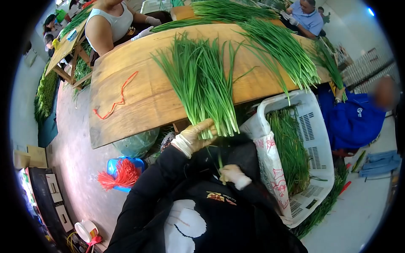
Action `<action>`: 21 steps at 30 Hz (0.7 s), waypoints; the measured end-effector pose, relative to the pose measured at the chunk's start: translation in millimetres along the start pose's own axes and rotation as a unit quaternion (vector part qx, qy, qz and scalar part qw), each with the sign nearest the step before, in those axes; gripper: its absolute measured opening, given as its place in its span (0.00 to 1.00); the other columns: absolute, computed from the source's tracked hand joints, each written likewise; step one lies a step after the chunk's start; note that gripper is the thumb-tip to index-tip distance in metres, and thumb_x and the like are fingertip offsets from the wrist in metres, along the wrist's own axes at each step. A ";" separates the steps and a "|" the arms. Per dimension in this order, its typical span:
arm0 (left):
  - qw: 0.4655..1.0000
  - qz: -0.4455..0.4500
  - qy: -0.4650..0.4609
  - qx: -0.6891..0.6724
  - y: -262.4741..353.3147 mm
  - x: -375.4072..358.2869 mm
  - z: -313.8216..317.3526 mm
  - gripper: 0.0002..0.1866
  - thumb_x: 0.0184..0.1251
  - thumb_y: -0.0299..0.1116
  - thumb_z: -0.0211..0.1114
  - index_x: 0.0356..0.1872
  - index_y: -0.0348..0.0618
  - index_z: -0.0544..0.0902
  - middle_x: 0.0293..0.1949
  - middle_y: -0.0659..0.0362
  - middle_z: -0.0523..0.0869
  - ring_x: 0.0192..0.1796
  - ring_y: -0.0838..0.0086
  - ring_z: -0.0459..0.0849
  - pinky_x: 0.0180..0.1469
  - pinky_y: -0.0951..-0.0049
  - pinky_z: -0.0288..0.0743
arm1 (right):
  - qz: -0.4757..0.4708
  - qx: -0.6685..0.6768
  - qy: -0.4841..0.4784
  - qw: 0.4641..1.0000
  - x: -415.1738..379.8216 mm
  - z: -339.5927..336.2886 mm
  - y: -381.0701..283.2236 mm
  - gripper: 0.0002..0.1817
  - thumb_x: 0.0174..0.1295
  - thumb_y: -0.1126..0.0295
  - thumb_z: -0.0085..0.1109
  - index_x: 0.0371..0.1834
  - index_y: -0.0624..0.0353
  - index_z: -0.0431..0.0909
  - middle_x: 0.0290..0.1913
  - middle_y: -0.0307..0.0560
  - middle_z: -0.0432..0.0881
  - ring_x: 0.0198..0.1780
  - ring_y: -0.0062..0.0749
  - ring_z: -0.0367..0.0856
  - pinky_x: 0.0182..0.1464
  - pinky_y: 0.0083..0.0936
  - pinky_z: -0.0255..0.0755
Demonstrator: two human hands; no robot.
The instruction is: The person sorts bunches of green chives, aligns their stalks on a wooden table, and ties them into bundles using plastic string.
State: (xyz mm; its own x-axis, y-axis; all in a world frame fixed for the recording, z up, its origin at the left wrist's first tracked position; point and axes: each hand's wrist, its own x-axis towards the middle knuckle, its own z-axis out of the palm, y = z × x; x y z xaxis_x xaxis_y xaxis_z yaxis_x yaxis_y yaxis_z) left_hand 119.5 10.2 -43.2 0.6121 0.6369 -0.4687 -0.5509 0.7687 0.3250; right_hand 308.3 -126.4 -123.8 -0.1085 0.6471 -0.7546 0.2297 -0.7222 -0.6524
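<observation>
Long green leafy stalks [202, 80] lie fanned out on the wooden table [143, 97], their pale ends over its near edge. My left hand [197, 135], in a pale glove, is closed round the pale ends of this bunch. Lower down, close to my body, my right hand [233, 174], also gloved, is closed on a few thin green stalks [220, 159]. A red string [122, 100] lies loose on the table to the left. Another pile of stalks [287, 55] rests on the table at the right.
A white crate [322, 156] with green stalks stands right of my lap. Red strings [125, 173] fill a blue container at lower left. Co-workers sit across the table [110, 25], at the far right [310, 19] and at the right in blue [354, 120].
</observation>
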 end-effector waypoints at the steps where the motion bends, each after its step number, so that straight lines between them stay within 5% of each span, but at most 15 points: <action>1: 1.000 0.004 -0.013 -0.025 0.1 -0.2 0.0 0.09 0.58 0.35 0.60 0.39 0.47 0.76 0.35 0.63 0.80 0.38 0.74 0.78 0.40 0.70 0.75 | 0.012 -0.143 -0.030 0.989 7.3 7.4 -4.3 0.13 0.57 0.66 0.51 0.23 0.65 0.77 0.18 0.44 0.78 0.18 0.28 0.75 0.24 0.21 0.68; 4: 0.999 0.008 0.042 0.029 4.7 -7.1 5.5 0.09 0.59 0.38 0.59 0.39 0.49 0.76 0.34 0.64 0.80 0.39 0.74 0.78 0.38 0.69 0.75 | 0.064 -0.359 -0.177 0.914 13.0 -6.0 -35.8 0.21 0.58 0.54 0.45 0.19 0.59 0.76 0.18 0.45 0.78 0.19 0.30 0.75 0.26 0.28 0.68; 5: 1.000 0.005 0.017 0.022 4.2 -2.5 -5.1 0.11 0.59 0.39 0.59 0.41 0.49 0.76 0.37 0.64 0.80 0.42 0.73 0.78 0.41 0.68 0.74 | -0.149 -0.545 -0.191 0.802 9.7 -27.2 -46.1 0.22 0.58 0.52 0.41 0.19 0.56 0.75 0.19 0.45 0.79 0.19 0.30 0.75 0.24 0.29 0.67; 7: 0.999 0.016 0.009 0.028 7.8 -8.1 6.6 0.13 0.58 0.40 0.60 0.43 0.50 0.75 0.39 0.64 0.80 0.43 0.72 0.77 0.43 0.66 0.73 | 0.063 -0.271 -0.041 0.960 13.0 -69.6 -83.5 0.21 0.59 0.54 0.37 0.21 0.56 0.74 0.18 0.44 0.78 0.15 0.27 0.71 0.18 0.25 0.63; 8: 0.999 0.028 0.002 0.031 8.1 -9.6 11.2 0.14 0.58 0.40 0.60 0.44 0.50 0.75 0.42 0.64 0.79 0.45 0.71 0.77 0.46 0.65 0.72 | -0.029 -0.150 0.060 0.986 6.7 -85.4 -94.1 0.25 0.60 0.52 0.37 0.22 0.59 0.76 0.16 0.42 0.77 0.16 0.24 0.70 0.21 0.21 0.63; 10: 0.999 0.038 -0.009 0.032 4.2 -3.6 13.4 0.16 0.57 0.40 0.62 0.46 0.51 0.74 0.45 0.63 0.78 0.47 0.70 0.76 0.50 0.63 0.69 | -0.230 -0.010 0.191 0.954 -1.8 -102.3 -114.7 0.27 0.61 0.48 0.40 0.27 0.63 0.77 0.15 0.39 0.75 0.17 0.20 0.67 0.24 0.15 0.62; 14: 0.997 0.051 0.038 0.043 -3.7 5.8 19.4 0.15 0.57 0.36 0.62 0.46 0.48 0.75 0.44 0.64 0.79 0.46 0.72 0.76 0.50 0.64 0.68 | -0.251 -0.067 0.091 0.961 -8.4 -73.8 -158.8 0.21 0.60 0.50 0.47 0.26 0.59 0.73 0.18 0.35 0.73 0.20 0.15 0.68 0.24 0.13 0.61; 16: 0.998 0.050 0.027 0.036 -5.7 10.1 21.4 0.14 0.56 0.35 0.62 0.44 0.48 0.76 0.42 0.65 0.80 0.46 0.73 0.77 0.50 0.66 0.68 | -0.262 -0.046 0.035 0.963 4.7 -62.6 -161.7 0.12 0.58 0.62 0.55 0.24 0.57 0.72 0.18 0.34 0.73 0.19 0.13 0.68 0.21 0.11 0.60; 21: 0.994 0.062 0.036 0.084 -6.2 13.8 16.8 0.13 0.56 0.30 0.61 0.42 0.41 0.76 0.38 0.59 0.81 0.39 0.72 0.80 0.45 0.66 0.74 | -0.269 -0.005 0.002 0.963 3.8 -44.3 -161.0 0.12 0.56 0.61 0.57 0.23 0.58 0.72 0.18 0.35 0.75 0.18 0.13 0.69 0.20 0.11 0.60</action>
State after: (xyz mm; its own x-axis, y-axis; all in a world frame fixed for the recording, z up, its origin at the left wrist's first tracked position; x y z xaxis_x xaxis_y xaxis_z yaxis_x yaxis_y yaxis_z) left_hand 140.9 15.2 -37.9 0.4994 0.7265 -0.4721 -0.5133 0.6871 0.5143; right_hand 313.8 3.2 -18.5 -0.2100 0.9279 -0.3081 0.1506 -0.2807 -0.9479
